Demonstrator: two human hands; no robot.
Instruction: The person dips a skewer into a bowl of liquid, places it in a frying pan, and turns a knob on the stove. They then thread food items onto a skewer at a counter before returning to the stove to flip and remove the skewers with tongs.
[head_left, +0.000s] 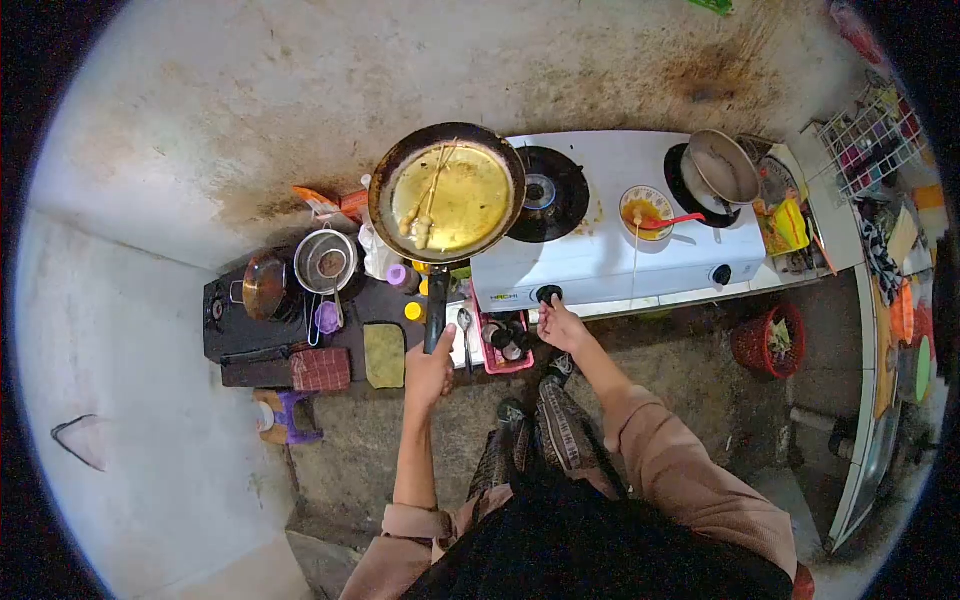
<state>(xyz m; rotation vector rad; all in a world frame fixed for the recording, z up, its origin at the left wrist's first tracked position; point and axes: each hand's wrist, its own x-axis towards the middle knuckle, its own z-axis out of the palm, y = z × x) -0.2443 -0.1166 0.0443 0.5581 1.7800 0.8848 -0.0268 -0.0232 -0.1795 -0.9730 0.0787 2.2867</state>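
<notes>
Frying pan (380,190) sits up left of the burner (565,208), lifted by me. Best kept level so the yellow liquid (475,200) doesn't slop; turn the stove knob (546,292) gently. Pan: dark, worn rim, two loaded skewers (437,190) inside. Left hand (430,373) grips its handle (437,310); right hand (560,326) pinches the knob.

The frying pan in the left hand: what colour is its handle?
The handle is black; it shows best in the head view.
</notes>
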